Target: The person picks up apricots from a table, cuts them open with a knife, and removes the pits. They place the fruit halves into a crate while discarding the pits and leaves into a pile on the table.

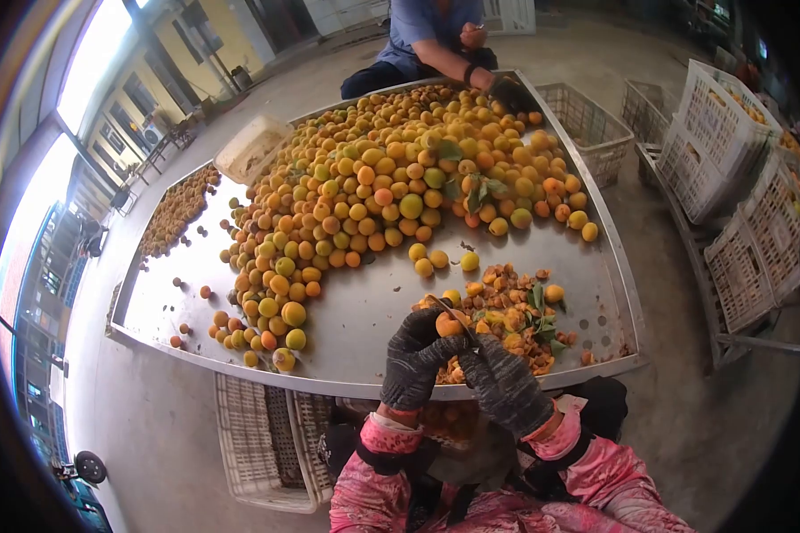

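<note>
In a dark grey knitted glove, my left hand (411, 360) is closed around an orange apricot (451, 323) near the metal table's front edge. My right hand (507, 380), gloved the same way, is closed beside it on a thin, narrow tool (458, 313) that looks like a small blade lying against the fruit. The tool's handle is hidden in the fingers. Just beyond my hands lies a heap of split apricot pieces (507, 298) with green leaves. A large pile of whole apricots (356, 195) spreads across the metal table (364, 315).
Opposite me, a person's gloved hand (510, 92) reaches into the pile. Small brown pits (176, 213) lie at the far left, near a pale plastic basket (253, 151). Crates stand below the table (253, 435) and on a rack at right (707, 160).
</note>
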`<state>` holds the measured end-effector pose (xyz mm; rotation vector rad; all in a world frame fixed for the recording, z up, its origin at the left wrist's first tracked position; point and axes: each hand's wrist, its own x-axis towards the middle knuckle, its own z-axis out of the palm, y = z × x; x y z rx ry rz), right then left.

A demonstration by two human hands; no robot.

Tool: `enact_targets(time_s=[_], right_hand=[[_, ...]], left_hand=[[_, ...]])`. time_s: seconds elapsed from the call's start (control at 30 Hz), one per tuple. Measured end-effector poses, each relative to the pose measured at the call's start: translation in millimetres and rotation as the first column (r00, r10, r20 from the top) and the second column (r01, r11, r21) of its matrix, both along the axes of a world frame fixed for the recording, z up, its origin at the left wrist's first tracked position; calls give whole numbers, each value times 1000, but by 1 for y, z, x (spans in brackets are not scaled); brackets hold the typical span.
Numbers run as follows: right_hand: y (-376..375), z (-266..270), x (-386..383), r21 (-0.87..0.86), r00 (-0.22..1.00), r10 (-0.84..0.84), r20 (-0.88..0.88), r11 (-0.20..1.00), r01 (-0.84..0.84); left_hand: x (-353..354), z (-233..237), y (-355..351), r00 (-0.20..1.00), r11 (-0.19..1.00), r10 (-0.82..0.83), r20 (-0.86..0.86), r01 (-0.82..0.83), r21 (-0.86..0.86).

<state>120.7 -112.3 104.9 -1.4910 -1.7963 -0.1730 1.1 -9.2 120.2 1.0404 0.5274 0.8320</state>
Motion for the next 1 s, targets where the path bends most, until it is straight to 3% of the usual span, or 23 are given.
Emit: enact_targets(time_s=[0.1, 0.2, 0.3, 0.33, 0.37, 0.4, 0.47, 0.53, 0.6, 0.67, 0.73, 0.8, 0.83, 0.87, 0.9, 1.0], right_hand=[[-5, 5, 5, -30, 995, -42, 93, 999, 45], [-6, 20, 17, -8, 993, 67, 99, 998, -67], [-8, 30, 17, -68, 989, 84, 124, 995, -76], [-6, 33, 11, -198, 991, 40, -130, 978, -65], [-5, 34, 8, -323, 929, -39, -367, 942, -88], [-4, 26, 4, -324, 929, -39, -367, 942, -88], [-2, 2, -2, -82, 943, -29, -330, 997, 2], [-7, 12, -2, -93, 934, -22, -355, 996, -12], [-12, 12, 3, -113, 922, -28, -386, 993, -17], [-18, 5, 18, -141, 998, 65, -12, 988, -66], [-15, 9, 24, -138, 994, 111, -10, 984, -112], [-14, 10, 22, -137, 988, 157, -10, 978, -157], [-11, 11, 16, -203, 957, 121, -264, 963, -178], [-8, 13, 11, -259, 866, 59, -496, 942, -212], [-7, 13, 5, -260, 868, 57, -494, 943, -210], [-7, 10, -2, -133, 876, 37, -482, 984, -115]], left_hand=[[-2, 14, -1, 988, 996, -86, -127, 88, 16], [-4, 24, -3, 974, 991, -129, -184, 133, 12], [-3, 24, -8, 978, 993, -60, -199, 79, 89], [0, 23, -14, 978, 993, -61, -198, 80, 90], [6, 19, -22, 989, 999, 32, -146, -27, 35], [11, 17, -28, 987, 991, 128, -100, -131, -26], [15, 20, -35, 984, 990, 122, -129, -129, -49], [15, 21, -36, 980, 989, 120, -157, -132, -71], [10, 21, -31, 987, 1000, 19, -162, -20, -7], [11, 25, -28, 991, 999, 33, -128, -32, 8], [6, 27, -23, 994, 998, 48, -96, -45, 31], [-4, 24, -18, 971, 988, -58, -231, 90, 128], [-1, 23, -22, 971, 988, -59, -231, 91, 127], [5, 20, -29, 983, 995, 34, -178, -16, 101], [10, 18, -35, 983, 990, 130, -126, -122, 70], [15, 13, -43, 978, 982, 182, -105, -185, -21]])
